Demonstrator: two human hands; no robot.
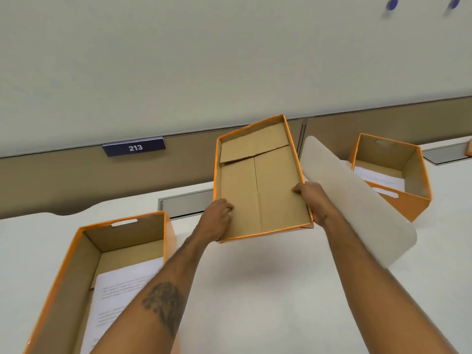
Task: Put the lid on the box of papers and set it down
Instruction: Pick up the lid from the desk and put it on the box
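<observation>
An orange-rimmed cardboard lid (260,180) is held up above the white desk with its brown inside facing me. My left hand (217,218) grips its lower left edge and my right hand (313,200) grips its lower right edge. At the lower left an open orange box (76,264) stands on the desk with printed papers (120,290) inside, partly behind my left forearm. The lid hangs to the right of this box and further back.
A second open orange box (413,203) holding paper stands at the right rear. A white curved divider panel (357,200) rises between it and the lid. A partition with a "213" sign (134,148) runs along the desk's (255,290) far edge.
</observation>
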